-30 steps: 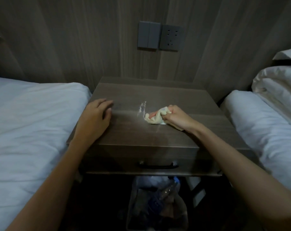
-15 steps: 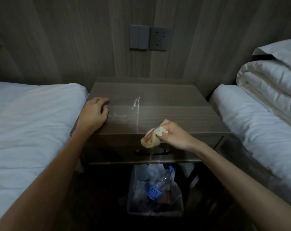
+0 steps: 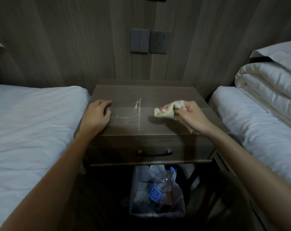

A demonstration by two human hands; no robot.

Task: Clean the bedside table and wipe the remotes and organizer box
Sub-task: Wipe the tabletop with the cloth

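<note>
A dim, wood-panelled hotel room: a grey switch and socket plate (image 3: 149, 41) sits on the wall above, and the table (image 3: 158, 94) stands wedged between a white bed (image 3: 33, 124) on my left and a second bed (image 3: 258, 117) on my right, stacked with a folded duvet (image 3: 271, 87). Below the drawer, a clear-lined waste bin (image 3: 158, 197) holds a plastic bottle (image 3: 156, 189).

On the table top, my left hand (image 3: 96, 116) rests palm-down at the left edge, fingers loosely curled and gripping nothing, bracing me. My right hand (image 3: 191, 116) is closed around the bunched yellow cloth (image 3: 166, 110), now held at the right side of the top. Half a second ago that cloth was down over the front edge by the drawer handle (image 3: 154, 153); a second ago it was at the centre, beside the pale streak. So one stroke has run off the front, and I have brought the cloth back up, further right.

The whitish residue line (image 3: 139, 114) runs front to back down the middle, with a fainter smear towards the left edge. I judge the top only partly cleaned, with that streak next. No remotes or organizer box are in view, so those steps look yet to come.
</note>
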